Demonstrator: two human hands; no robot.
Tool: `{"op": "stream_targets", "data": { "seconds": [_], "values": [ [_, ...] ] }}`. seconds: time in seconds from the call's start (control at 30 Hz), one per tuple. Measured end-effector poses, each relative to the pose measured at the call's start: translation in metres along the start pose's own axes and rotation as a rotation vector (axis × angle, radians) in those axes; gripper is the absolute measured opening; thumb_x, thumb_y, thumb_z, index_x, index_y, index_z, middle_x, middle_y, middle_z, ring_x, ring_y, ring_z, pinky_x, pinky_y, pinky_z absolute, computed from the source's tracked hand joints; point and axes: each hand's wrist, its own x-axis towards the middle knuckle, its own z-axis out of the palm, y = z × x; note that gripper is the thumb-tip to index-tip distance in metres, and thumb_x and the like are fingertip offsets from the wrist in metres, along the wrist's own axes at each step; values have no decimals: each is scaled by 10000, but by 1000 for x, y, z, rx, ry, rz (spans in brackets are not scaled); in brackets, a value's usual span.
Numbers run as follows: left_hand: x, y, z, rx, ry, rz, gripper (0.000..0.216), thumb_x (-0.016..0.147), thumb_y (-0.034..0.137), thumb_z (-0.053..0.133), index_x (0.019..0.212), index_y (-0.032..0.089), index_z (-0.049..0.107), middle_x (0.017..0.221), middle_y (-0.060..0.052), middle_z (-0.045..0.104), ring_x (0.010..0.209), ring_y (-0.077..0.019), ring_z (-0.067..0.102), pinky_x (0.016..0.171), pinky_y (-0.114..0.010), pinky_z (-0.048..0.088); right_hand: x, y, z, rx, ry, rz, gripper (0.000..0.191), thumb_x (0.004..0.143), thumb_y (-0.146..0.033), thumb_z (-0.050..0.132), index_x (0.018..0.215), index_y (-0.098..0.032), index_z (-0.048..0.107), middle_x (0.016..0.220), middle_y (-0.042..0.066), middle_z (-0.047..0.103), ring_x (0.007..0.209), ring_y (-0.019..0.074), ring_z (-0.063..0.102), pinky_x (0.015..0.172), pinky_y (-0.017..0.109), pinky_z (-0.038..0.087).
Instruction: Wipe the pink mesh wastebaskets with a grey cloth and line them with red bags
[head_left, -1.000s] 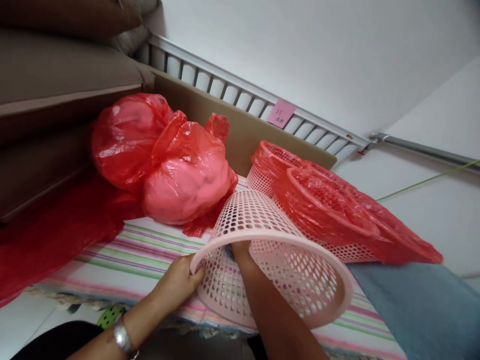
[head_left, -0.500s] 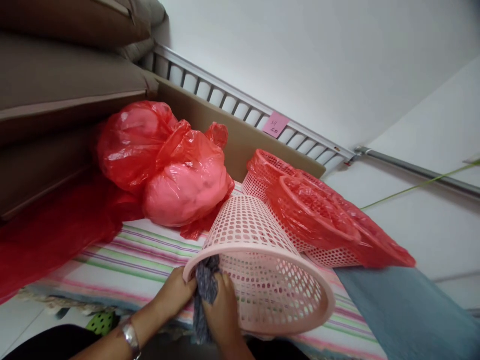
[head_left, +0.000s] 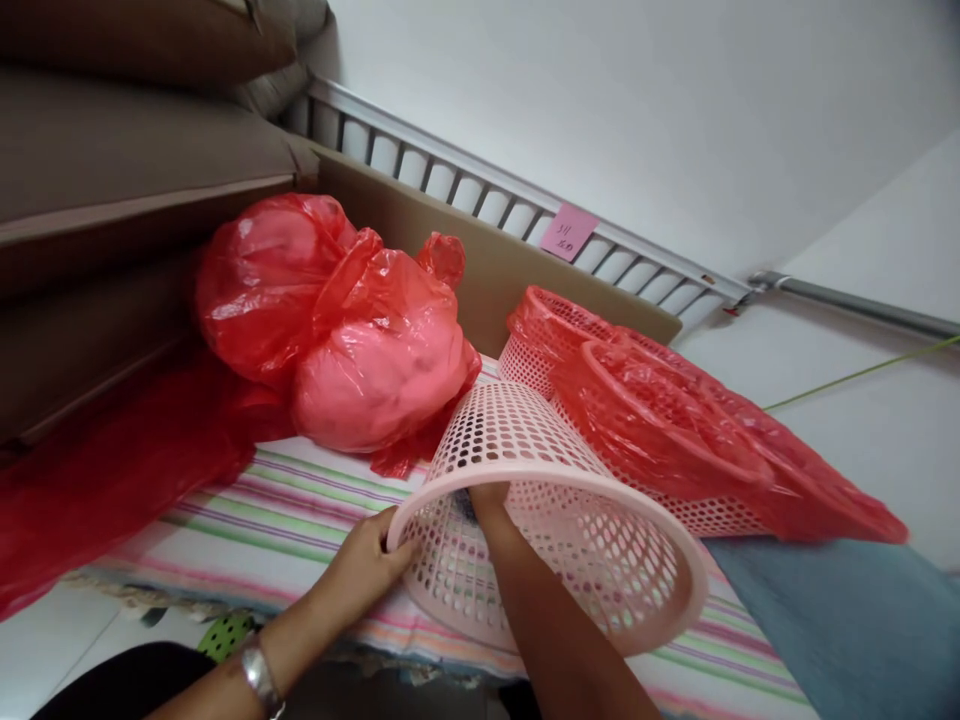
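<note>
A pink perforated plastic basket (head_left: 600, 560) lies on its side on a striped cloth (head_left: 300, 510), its mouth toward me. My left hand (head_left: 364, 570), a metal watch on the wrist, grips the basket's rim at the left. My right forearm reaches into the basket, and my right hand (head_left: 487, 497) is mostly hidden behind the mesh wall. A bit of grey cloth (head_left: 471, 502) shows beside it inside the basket; I cannot tell whether the fingers hold it.
Stacked pink baskets wrapped in red plastic (head_left: 675, 420) lie right behind. Full red plastic bags (head_left: 345, 320) sit at the left against brown cushions (head_left: 112, 170). A cardboard sheet (head_left: 487, 260) leans on a white rail with a pink note (head_left: 566, 232). Blue fabric (head_left: 847, 630) lies at lower right.
Half a second ago my right hand was at the basket's rim holding a grey cloth; now it has pushed deep inside the basket. The basket has tilted slightly.
</note>
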Motion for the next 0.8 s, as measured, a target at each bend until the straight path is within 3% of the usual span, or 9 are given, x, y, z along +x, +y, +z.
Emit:
{"op": "stream_targets", "data": {
  "seconds": [0.07, 0.1, 0.23, 0.4, 0.5, 0.57, 0.67, 0.8],
  "values": [
    [-4, -15, 7, -142, -36, -38, 311, 736, 326, 592, 977, 139, 650, 945, -89, 719, 909, -246, 629, 813, -312, 472, 5, 0, 0, -14, -6, 9, 391, 792, -423, 467, 1047, -162, 606, 1151, 131, 607, 1162, 297, 487, 1006, 466, 335],
    [-7, -23, 11, -171, -66, -74, 311, 744, 376, 589, 933, 136, 647, 882, -88, 720, 867, -244, 637, 780, -312, 486, 5, -2, -1, -22, -16, 4, 394, 787, -427, 476, 1051, -166, 607, 1156, 128, 607, 1168, 301, 484, 1008, 467, 329],
    [-13, -44, 25, -191, -139, -182, 436, 792, 562, 471, 732, 142, 572, 536, -15, 575, 513, -167, 562, 513, -266, 447, -11, -13, -11, -66, -71, -55, 399, 785, -403, 476, 1094, -185, 602, 1163, 121, 608, 1140, 300, 508, 964, 442, 368],
    [-10, -42, 28, -225, -104, -136, 388, 788, 525, 495, 736, 144, 545, 520, 14, 529, 466, -141, 526, 481, -251, 428, -85, -26, -39, -169, -148, -146, 350, 657, -230, 539, 981, -143, 640, 941, 142, 641, 939, 312, 580, 846, 419, 434],
    [-7, -38, 27, -215, -77, -127, 324, 773, 470, 525, 742, 148, 555, 525, 8, 562, 472, -157, 556, 487, -258, 449, -139, -25, -59, -207, -215, -236, 338, 631, -177, 521, 952, -178, 627, 952, 113, 619, 931, 285, 569, 817, 379, 449],
    [-6, -35, 26, -195, -86, -124, 263, 777, 408, 522, 722, 154, 566, 533, 2, 587, 479, -162, 573, 486, -252, 456, -159, -23, -68, -191, -256, -272, 321, 636, -168, 515, 936, -216, 621, 966, 88, 612, 927, 266, 570, 794, 353, 459],
    [-5, -28, 23, -99, -71, -70, 213, 785, 310, 491, 699, 151, 603, 558, -18, 625, 555, -180, 608, 544, -254, 475, -148, -22, -67, -199, -251, -278, 353, 632, -148, 499, 948, -235, 628, 965, 82, 615, 914, 265, 575, 779, 350, 460],
    [-2, -14, 13, 3, -24, 34, 214, 763, 269, 511, 762, 128, 671, 756, -65, 714, 757, -224, 635, 707, -281, 490, -83, -23, -43, -176, -150, -184, 397, 615, -154, 528, 991, -195, 649, 974, 114, 639, 961, 304, 573, 848, 400, 437]
  ]
}}
